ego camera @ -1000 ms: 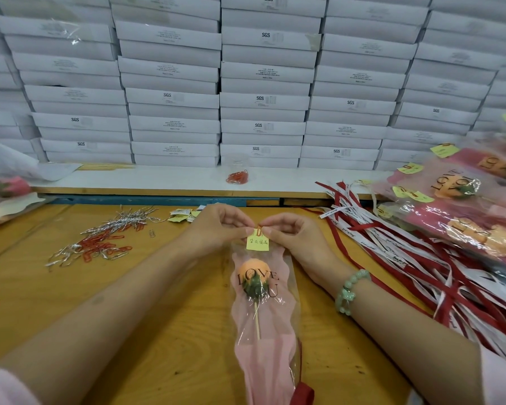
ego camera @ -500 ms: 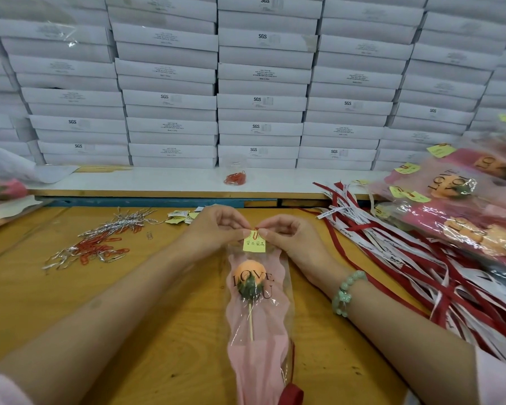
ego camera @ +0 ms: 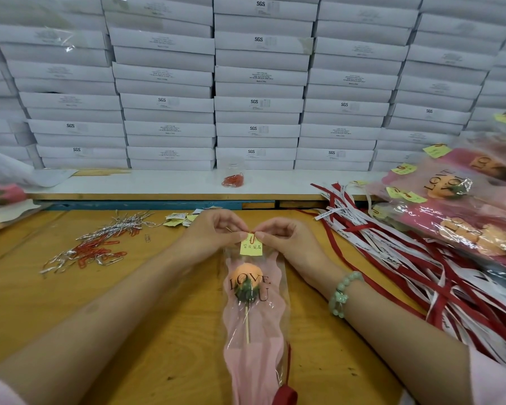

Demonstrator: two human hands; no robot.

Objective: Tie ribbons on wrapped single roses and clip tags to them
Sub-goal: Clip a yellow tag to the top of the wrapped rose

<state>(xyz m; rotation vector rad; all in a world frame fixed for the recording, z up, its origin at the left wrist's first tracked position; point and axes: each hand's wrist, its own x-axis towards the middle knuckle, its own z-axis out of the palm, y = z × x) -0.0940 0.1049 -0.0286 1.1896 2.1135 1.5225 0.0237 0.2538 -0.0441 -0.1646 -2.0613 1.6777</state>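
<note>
Centre frame: a person's left hand and right hand meet at the top edge of a clear-and-pink cellophane sleeve holding a single orange rose, which lies lengthwise on the yellow wooden table; each grip is closed in a pinch — thumb against forefinger — on the small red paper clip at the top of a yellow paper tag; a red ribbon shows at the sleeve's foot, bottom centre; loose red and white ribbons sprawl at right, beside tagged wrapped roses; red clips and silver ties lie at left.
</note>
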